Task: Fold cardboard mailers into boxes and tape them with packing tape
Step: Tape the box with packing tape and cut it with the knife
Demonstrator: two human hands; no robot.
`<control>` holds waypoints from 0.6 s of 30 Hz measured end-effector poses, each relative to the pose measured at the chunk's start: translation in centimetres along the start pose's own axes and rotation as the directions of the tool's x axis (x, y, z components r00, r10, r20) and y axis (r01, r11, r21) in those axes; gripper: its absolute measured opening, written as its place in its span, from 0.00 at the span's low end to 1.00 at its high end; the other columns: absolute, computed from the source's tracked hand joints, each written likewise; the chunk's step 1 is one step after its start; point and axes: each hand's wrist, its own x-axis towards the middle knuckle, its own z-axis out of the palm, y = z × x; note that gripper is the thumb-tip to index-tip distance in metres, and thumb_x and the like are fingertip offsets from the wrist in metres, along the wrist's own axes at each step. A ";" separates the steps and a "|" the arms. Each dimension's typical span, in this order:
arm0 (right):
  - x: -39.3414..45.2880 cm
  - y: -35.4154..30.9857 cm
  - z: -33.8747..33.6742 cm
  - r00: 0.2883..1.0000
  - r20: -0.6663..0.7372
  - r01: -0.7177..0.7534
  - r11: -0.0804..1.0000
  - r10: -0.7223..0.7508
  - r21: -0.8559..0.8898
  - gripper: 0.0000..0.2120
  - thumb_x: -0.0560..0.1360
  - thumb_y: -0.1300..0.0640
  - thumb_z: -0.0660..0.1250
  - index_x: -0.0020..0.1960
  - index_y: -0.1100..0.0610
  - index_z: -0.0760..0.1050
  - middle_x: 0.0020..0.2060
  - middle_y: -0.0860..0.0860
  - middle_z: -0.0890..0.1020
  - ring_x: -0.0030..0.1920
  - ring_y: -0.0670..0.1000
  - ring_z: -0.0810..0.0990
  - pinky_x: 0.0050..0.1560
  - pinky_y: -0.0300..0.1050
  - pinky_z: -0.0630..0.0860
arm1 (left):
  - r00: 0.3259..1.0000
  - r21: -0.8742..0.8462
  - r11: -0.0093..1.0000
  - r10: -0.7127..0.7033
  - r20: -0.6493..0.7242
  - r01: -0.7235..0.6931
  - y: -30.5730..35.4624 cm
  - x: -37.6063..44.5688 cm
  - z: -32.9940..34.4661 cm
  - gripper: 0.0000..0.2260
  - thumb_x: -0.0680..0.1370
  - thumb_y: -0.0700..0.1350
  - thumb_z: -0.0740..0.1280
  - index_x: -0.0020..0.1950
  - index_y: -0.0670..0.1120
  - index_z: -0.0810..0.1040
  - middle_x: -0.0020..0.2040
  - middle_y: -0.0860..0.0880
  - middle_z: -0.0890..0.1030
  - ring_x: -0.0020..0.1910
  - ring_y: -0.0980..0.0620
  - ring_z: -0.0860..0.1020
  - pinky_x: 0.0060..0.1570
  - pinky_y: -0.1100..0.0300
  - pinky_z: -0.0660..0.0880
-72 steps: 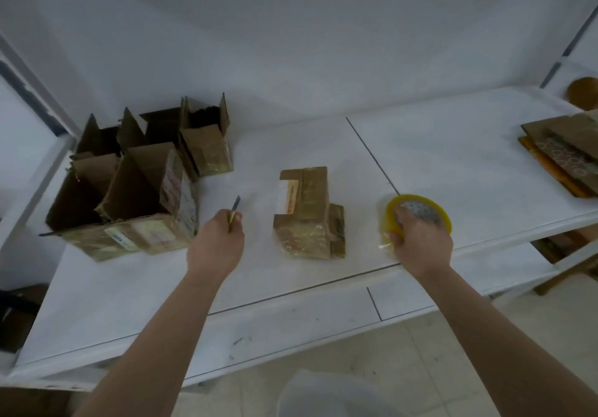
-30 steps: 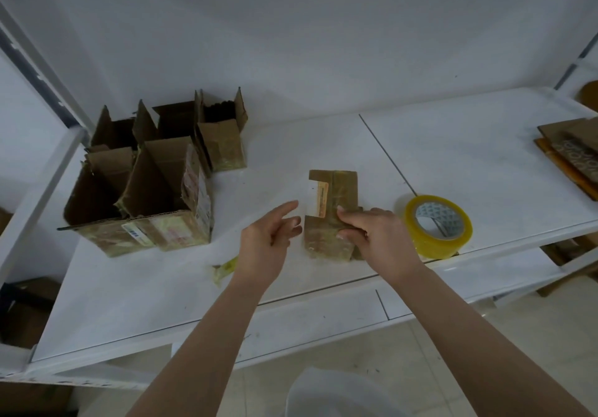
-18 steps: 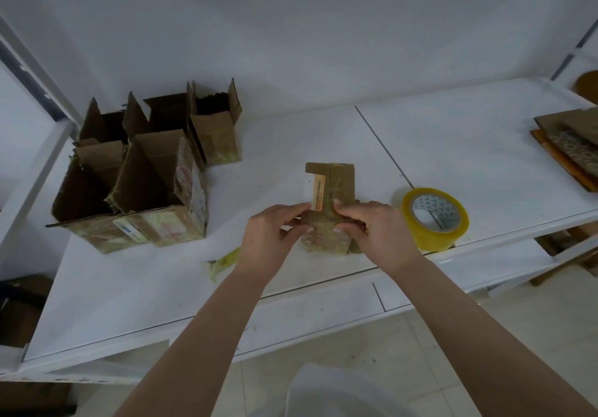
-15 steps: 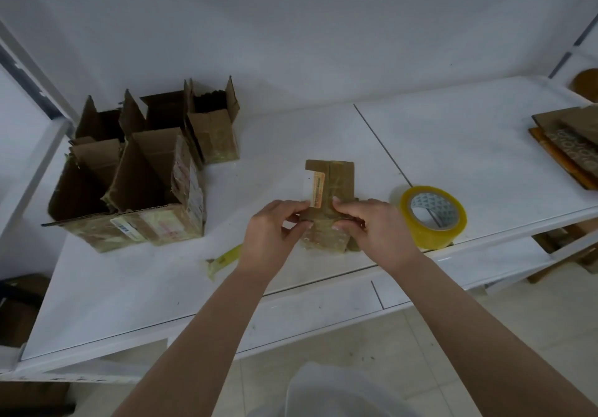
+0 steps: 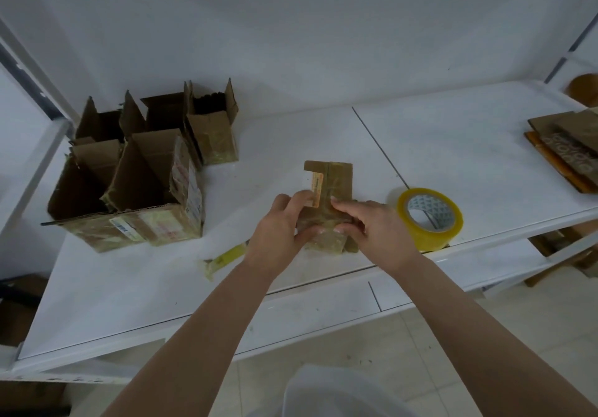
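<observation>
Cardboard mailer (image 5: 330, 186) lies flat at mid-tabletop (image 5: 453, 157), left hand (image 5: 278, 225) and right hand (image 5: 375, 228) gripping its near end with curled fingers, probably to fold it, tape roll (image 5: 430, 219) just beside.

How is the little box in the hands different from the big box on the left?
The little box lies flat with its flaps shut and taped; the big box stands with its flaps up and open. The little box is far smaller. The left hand and right hand both hold the little box; nothing touches the big box. Both are brown cardboard, shiny with tape, on the white table.
</observation>
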 end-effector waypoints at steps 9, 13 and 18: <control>-1.8 -0.1 1.2 0.993 0.053 -0.104 0.994 0.105 -0.021 0.26 0.81 0.49 0.59 0.77 0.53 0.61 0.36 0.57 0.81 0.34 0.57 0.79 0.36 0.49 0.75 | 0.999 0.096 0.994 -0.051 0.010 0.050 0.8 0.0 0.7 0.23 0.78 0.48 0.68 0.72 0.49 0.70 0.48 0.47 0.71 0.36 0.50 0.72 0.41 0.54 0.76; -2.3 1.8 -0.7 0.979 0.041 -0.198 0.980 0.198 0.016 0.23 0.81 0.55 0.62 0.75 0.55 0.64 0.37 0.51 0.83 0.36 0.54 0.81 0.38 0.51 0.78 | 0.997 0.099 0.993 -0.074 0.029 0.071 0.7 0.2 0.6 0.23 0.78 0.50 0.67 0.73 0.51 0.68 0.51 0.47 0.71 0.38 0.50 0.73 0.44 0.54 0.76; -0.9 2.2 -1.3 0.972 0.171 -0.144 0.984 0.160 -0.105 0.16 0.76 0.49 0.69 0.60 0.56 0.77 0.39 0.47 0.84 0.37 0.50 0.81 0.39 0.48 0.77 | 0.996 0.087 0.994 -0.068 0.052 0.064 1.0 0.3 0.5 0.22 0.78 0.49 0.68 0.71 0.50 0.70 0.52 0.46 0.73 0.40 0.47 0.77 0.44 0.53 0.77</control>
